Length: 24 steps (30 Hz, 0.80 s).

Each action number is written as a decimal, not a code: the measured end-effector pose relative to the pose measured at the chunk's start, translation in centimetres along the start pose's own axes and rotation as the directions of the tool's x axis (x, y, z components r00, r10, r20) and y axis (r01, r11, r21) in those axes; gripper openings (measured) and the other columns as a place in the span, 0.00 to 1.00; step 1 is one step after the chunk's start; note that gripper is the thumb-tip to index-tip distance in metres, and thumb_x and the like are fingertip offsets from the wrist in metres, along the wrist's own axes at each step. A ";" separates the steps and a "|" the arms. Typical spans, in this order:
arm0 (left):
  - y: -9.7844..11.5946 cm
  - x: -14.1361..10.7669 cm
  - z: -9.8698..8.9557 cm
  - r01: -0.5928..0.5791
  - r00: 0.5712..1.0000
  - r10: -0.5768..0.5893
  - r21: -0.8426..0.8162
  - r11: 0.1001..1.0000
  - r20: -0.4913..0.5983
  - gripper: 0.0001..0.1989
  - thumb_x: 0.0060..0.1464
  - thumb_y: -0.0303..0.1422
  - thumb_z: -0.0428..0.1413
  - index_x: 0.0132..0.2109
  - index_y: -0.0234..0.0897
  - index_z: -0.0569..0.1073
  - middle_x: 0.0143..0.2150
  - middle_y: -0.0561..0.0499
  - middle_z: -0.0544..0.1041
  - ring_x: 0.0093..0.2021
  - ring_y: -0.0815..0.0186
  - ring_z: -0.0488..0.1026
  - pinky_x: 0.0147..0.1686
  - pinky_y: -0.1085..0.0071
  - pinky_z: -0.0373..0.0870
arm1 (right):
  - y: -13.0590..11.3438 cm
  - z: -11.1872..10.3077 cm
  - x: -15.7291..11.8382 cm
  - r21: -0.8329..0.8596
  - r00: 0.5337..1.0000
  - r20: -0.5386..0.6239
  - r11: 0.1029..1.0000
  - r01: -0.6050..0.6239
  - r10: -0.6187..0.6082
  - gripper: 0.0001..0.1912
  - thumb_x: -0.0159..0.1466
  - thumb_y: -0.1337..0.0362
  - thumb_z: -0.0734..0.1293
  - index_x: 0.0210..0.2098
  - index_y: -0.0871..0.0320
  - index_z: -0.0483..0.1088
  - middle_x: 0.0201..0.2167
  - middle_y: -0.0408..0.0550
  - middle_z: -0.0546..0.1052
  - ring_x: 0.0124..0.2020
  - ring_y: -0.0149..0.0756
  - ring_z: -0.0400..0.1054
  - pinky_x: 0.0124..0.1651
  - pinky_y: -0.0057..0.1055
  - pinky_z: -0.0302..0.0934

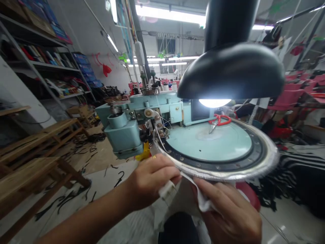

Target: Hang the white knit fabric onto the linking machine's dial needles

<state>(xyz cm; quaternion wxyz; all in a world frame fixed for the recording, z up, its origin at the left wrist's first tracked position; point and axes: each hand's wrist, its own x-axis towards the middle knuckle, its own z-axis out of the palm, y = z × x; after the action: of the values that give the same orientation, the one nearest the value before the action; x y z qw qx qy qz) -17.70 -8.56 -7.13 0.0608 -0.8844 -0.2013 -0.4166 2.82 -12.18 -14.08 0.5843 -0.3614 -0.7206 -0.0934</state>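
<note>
1. Closest to me are my left hand (152, 179) and my right hand (230, 213), held apart with a gap between them. Each pinches a white cloth (200, 201) between fingers and thumb.
2. The white cloth hangs in loose folds below the front edge of a silvery braided band (228, 176), and its upper edge meets the band between my hands. My right fingers (200, 186) lie close against the band.
3. The silvery braided band curves around a black bolted ring (218, 166), which encircles a round teal plate (208, 145). Red-handled scissors (219, 119) lie on the far side of the plate.
4. The white cloth looks thin, light and limp, so I judge it will fold and slide easily. A fingertip hold close to its edge, on both sides of the gathered part, seems safest. The band looks firmer but rough, and its fine fringe could snag.
5. To the left of the plate stands a teal sewing machine head (124, 135) with a yellow part (143, 152) below it. A black dome lamp (228, 74) shines down from above the plate.
6. Black trimmings (76, 159) lie scattered across the floor beside wooden benches (30, 176). Behind them, a metal shelf (48, 64) holds packed goods.
</note>
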 end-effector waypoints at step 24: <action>-1.4 -0.1 -0.9 -0.146 0.988 0.141 0.076 0.986 0.064 0.10 0.65 0.28 0.52 0.46 0.31 0.78 0.44 0.41 0.81 0.40 0.63 0.78 0.38 0.69 0.76 | -0.6 0.7 0.2 0.052 0.992 -0.088 0.995 -0.087 0.091 0.13 0.61 0.74 0.69 0.44 0.55 0.79 0.29 0.45 0.82 0.27 0.33 0.74 0.33 0.28 0.65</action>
<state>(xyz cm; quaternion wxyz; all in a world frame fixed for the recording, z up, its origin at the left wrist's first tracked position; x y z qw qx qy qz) -18.93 -7.58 -6.70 0.1204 -0.9052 -0.1554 -0.3768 1.88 -12.14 -13.95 0.6284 -0.3745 -0.6786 -0.0661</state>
